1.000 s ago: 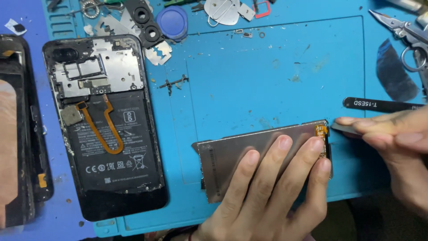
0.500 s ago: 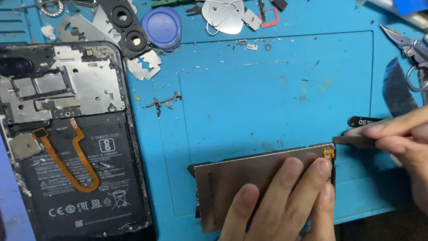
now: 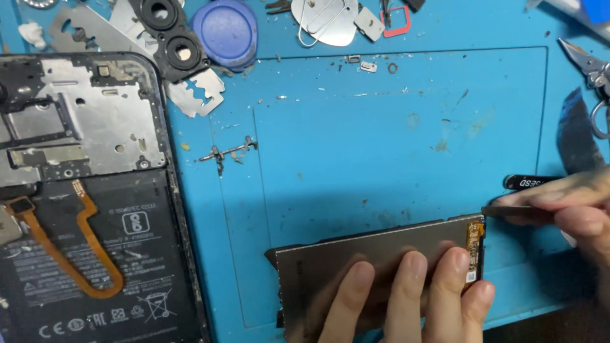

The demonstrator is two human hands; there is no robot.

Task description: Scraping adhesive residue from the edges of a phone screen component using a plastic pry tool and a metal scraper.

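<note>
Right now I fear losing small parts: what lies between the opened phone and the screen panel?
In the head view, a small bent metal clip and bare blue mat lie between phone and panel.

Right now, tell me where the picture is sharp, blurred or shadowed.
Head view: the blue mat and open phone are sharp and evenly lit; the right hand looks slightly soft; the left hand throws a soft shadow on the screen panel.
</note>
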